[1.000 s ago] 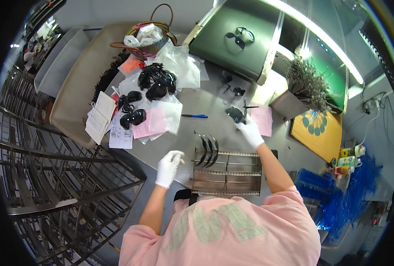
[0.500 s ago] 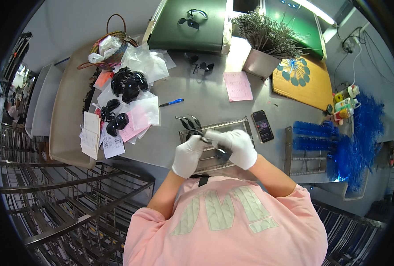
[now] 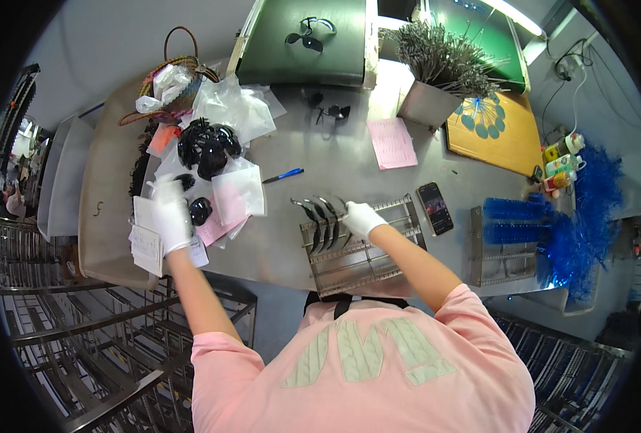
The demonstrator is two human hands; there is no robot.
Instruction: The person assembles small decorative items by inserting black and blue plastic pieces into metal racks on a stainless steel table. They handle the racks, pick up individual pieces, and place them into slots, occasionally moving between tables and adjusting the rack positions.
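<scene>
From where I stand, the span that matters runs from the loose black sunglasses on the papers at the left to the slotted metal rack near the middle of the table. The left hand, in a white glove, is by far the nearer to those sunglasses: they lie just beside it on its right, partly hidden behind the glove, so their long axis can't be fully read. That arm reaches out to the left and away from the body, elbow only slightly bent, with the hand above the open booklet and the papers. The glove is blurred, and I can't tell whether its fingers are wide, narrow or holding anything. Farther off lies a bigger heap of black eyewear, by the clear plastic bags. The right hand, also gloved, is well apart, at the far side of the rack, its forearm slanting in from the near right. Its fingers are drawn narrow at the rightmost of the dark curved frames, though whether they grip it or only touch it I can't make out. The frames, about four, stand side by side at the rack's left end, each running near to far, across the rack's long axis, which goes left to right with its right end tipped slightly farther away.
</scene>
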